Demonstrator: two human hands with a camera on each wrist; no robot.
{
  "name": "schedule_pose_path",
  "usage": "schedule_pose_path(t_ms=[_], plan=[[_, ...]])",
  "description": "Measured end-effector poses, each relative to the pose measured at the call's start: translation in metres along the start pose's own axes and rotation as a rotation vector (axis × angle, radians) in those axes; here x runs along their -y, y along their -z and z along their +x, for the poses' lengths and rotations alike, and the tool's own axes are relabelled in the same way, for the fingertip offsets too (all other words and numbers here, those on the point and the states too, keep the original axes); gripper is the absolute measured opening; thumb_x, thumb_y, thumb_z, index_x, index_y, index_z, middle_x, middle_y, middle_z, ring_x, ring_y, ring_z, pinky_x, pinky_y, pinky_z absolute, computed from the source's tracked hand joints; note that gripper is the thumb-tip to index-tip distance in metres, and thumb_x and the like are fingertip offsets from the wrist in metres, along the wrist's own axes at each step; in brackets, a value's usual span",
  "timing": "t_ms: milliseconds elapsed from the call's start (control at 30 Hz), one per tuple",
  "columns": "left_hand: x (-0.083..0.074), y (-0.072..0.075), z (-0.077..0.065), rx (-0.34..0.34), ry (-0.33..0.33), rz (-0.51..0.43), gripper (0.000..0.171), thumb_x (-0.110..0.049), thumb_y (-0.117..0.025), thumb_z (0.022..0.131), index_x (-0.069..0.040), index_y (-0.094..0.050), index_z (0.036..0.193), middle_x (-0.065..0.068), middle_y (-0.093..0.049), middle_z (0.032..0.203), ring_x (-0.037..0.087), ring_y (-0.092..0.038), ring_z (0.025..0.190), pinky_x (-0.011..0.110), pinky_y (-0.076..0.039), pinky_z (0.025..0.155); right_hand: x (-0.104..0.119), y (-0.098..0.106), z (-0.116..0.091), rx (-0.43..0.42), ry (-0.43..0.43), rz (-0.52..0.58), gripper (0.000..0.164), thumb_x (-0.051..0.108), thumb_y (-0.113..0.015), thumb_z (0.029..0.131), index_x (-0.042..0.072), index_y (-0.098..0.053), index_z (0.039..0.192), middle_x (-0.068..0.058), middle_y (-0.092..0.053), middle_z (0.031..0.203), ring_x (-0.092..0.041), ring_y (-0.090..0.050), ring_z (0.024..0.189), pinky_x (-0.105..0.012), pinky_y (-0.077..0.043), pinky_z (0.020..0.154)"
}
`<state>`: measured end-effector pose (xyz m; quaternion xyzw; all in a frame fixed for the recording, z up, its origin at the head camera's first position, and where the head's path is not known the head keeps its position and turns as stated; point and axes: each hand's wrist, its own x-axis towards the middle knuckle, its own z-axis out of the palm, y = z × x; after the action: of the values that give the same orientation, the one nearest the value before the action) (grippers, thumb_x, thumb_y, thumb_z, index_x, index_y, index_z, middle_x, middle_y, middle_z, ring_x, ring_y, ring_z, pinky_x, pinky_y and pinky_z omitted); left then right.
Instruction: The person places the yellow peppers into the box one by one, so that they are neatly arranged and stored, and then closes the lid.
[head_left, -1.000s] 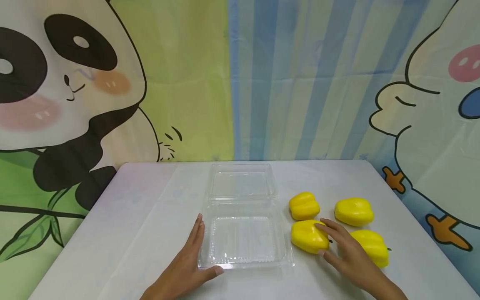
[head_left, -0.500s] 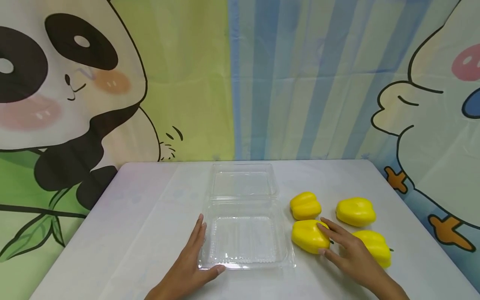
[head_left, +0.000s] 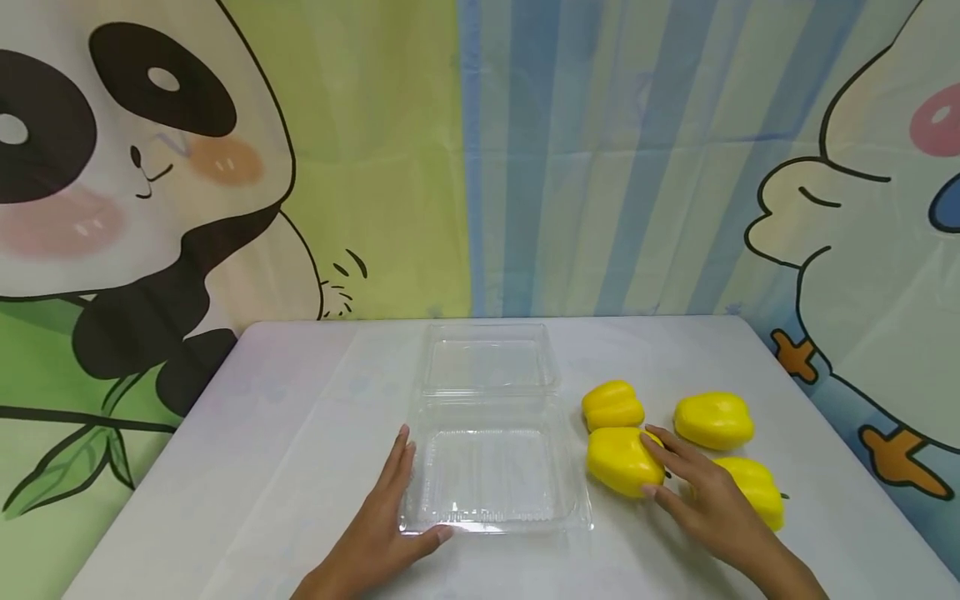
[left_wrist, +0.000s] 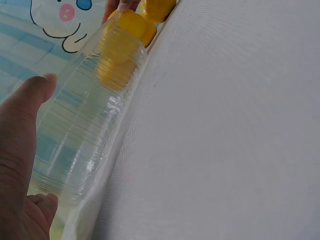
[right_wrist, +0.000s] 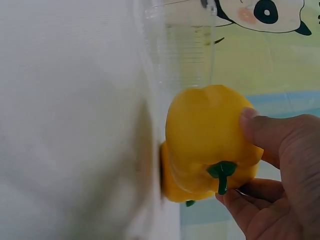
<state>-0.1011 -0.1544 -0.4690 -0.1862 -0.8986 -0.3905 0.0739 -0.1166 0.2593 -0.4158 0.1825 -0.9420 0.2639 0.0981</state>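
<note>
My right hand [head_left: 705,500] grips a yellow bell pepper [head_left: 621,461] near its stem end, thumb on one side and fingers on the other. In the right wrist view this bell pepper [right_wrist: 210,130] shows its green stem, and another sits partly hidden behind it. A clear plastic clamshell container [head_left: 483,479] lies unfolded on the table, its lid [head_left: 491,358] flat toward the back. My left hand [head_left: 375,521] rests at the container's left front corner, fingers straight along the side and thumb along the front rim. The left wrist view has that thumb [left_wrist: 42,92] beside the clear wall.
Another bell pepper [head_left: 612,405] stands just behind the gripped one. Two more, the far bell pepper [head_left: 714,420] and the near bell pepper [head_left: 753,490], lie to the right. A white cloth covers the table [head_left: 300,450], with a cartoon-print curtain [head_left: 375,167] behind.
The gripped bell pepper has risen slightly with my right hand, and it overlaps the one behind it more. My left hand stays at the container.
</note>
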Motion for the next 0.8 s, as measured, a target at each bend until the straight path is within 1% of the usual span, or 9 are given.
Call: schedule_pose_path(t_ms=[67, 133, 167, 200, 300, 367, 500, 633, 800], plan=[[0.000, 0.001, 0.000, -0.006, -0.005, 0.007, 0.110, -0.051, -0.077, 0.078, 0.004, -0.018, 0.152, -0.002, 0.001, 0.163, 0.028, -0.021, 0.144, 0.022, -0.020, 0.108, 0.003, 0.003, 0.002, -0.030, 0.031, 0.003, 0.064, 0.018, -0.079, 0.082, 0.007, -0.054, 0.139, -0.014, -0.048, 0.144, -0.036, -0.051, 0.123, -0.022, -0.041, 0.098], [-0.001, 0.001, 0.000, -0.012, 0.001, 0.011, 0.111, -0.052, -0.077, 0.078, 0.004, -0.019, 0.152, -0.002, 0.001, 0.163, 0.027, -0.022, 0.144, 0.029, -0.023, 0.109, 0.006, 0.006, 0.003, -0.062, 0.063, 0.011, 0.063, 0.016, -0.079, 0.081, 0.006, -0.054, 0.139, -0.014, -0.048, 0.144, -0.035, -0.052, 0.122, -0.009, -0.033, 0.097], [-0.001, 0.001, 0.000, -0.014, 0.003, 0.010, 0.111, -0.053, -0.077, 0.078, 0.005, -0.019, 0.152, -0.002, 0.001, 0.163, 0.027, -0.021, 0.144, 0.032, -0.025, 0.109, 0.008, 0.007, 0.004, -0.074, 0.078, 0.020, 0.063, 0.015, -0.079, 0.081, 0.006, -0.054, 0.139, -0.015, -0.048, 0.144, -0.035, -0.053, 0.121, -0.005, -0.029, 0.096], [-0.001, 0.001, 0.000, -0.017, 0.008, 0.010, 0.111, -0.054, -0.077, 0.077, 0.005, -0.020, 0.152, -0.003, 0.001, 0.163, 0.025, -0.022, 0.144, 0.036, -0.026, 0.108, 0.011, 0.008, 0.005, -0.085, 0.094, 0.026, 0.063, 0.014, -0.079, 0.081, 0.005, -0.054, 0.138, -0.015, -0.048, 0.144, -0.035, -0.053, 0.121, -0.003, -0.028, 0.095], [-0.001, 0.000, 0.000, -0.022, 0.014, 0.006, 0.111, -0.056, -0.076, 0.077, 0.005, -0.021, 0.152, -0.004, 0.001, 0.163, 0.025, -0.021, 0.144, 0.042, -0.028, 0.107, 0.019, 0.009, 0.009, -0.107, 0.139, 0.046, 0.063, 0.012, -0.079, 0.081, 0.006, -0.054, 0.138, -0.012, -0.047, 0.144, -0.033, -0.053, 0.121, -0.003, -0.030, 0.095], [0.000, -0.001, -0.001, -0.024, 0.010, 0.001, 0.111, -0.055, -0.077, 0.077, 0.005, -0.021, 0.152, -0.003, 0.001, 0.163, 0.025, -0.022, 0.144, 0.042, -0.028, 0.107, 0.025, 0.009, 0.011, -0.106, 0.165, 0.062, 0.063, 0.012, -0.078, 0.082, 0.007, -0.054, 0.139, -0.010, -0.047, 0.145, -0.031, -0.052, 0.123, -0.005, -0.032, 0.095], [0.000, -0.002, -0.002, -0.032, 0.014, -0.007, 0.111, -0.053, -0.078, 0.076, 0.005, -0.021, 0.152, -0.003, 0.000, 0.163, 0.025, -0.023, 0.143, 0.040, -0.028, 0.107, 0.038, 0.006, 0.016, -0.065, 0.198, 0.127, 0.061, 0.013, -0.075, 0.085, 0.008, -0.053, 0.141, -0.007, -0.045, 0.147, -0.031, -0.050, 0.126, -0.009, -0.036, 0.095], [-0.001, -0.003, -0.002, -0.031, 0.019, -0.030, 0.112, -0.054, -0.077, 0.076, 0.004, -0.020, 0.152, -0.003, 0.001, 0.163, 0.024, -0.020, 0.144, 0.035, -0.026, 0.109, 0.048, 0.001, 0.020, -0.021, 0.216, 0.188, 0.059, 0.016, -0.073, 0.087, 0.010, -0.051, 0.142, -0.005, -0.041, 0.149, -0.029, -0.048, 0.128, -0.014, -0.041, 0.095], [-0.002, -0.004, 0.000, -0.030, 0.034, -0.046, 0.113, -0.056, -0.077, 0.075, 0.003, -0.020, 0.153, -0.006, 0.001, 0.163, 0.021, -0.019, 0.145, 0.033, -0.025, 0.109, 0.060, -0.007, 0.027, 0.003, 0.290, 0.251, 0.061, 0.015, -0.073, 0.087, 0.011, -0.050, 0.143, -0.004, -0.040, 0.150, -0.028, -0.048, 0.129, -0.020, -0.045, 0.095]])
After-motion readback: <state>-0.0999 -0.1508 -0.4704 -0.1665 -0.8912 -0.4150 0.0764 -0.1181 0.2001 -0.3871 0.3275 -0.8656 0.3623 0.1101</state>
